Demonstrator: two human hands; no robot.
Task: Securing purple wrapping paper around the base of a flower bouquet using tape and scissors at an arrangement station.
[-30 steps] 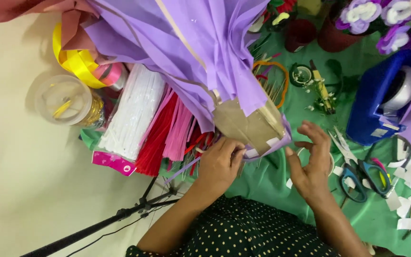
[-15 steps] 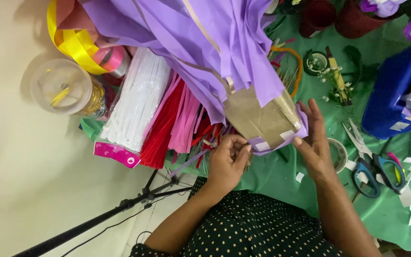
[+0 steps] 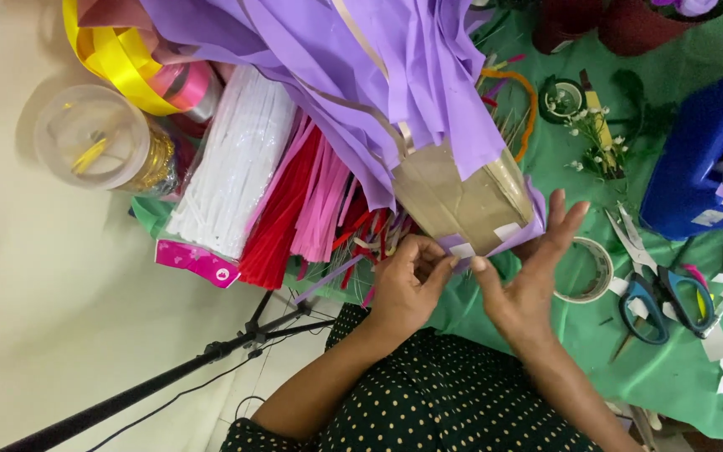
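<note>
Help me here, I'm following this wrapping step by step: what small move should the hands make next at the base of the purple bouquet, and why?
Probably press the small white tape piece flat. It sits at the bottom edge of the brown paper base, where the purple wrap folds under. The left hand pinches right beside it, and the right hand backs the fold with open fingers, so the seam looks held but unsealed.

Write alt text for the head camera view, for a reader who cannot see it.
Two bare hands, the left hand and the right hand, press small white tape pieces onto the brown paper base of a purple paper bundle over a green table. White, red and pink stick packs lie left, scissors right.
</note>
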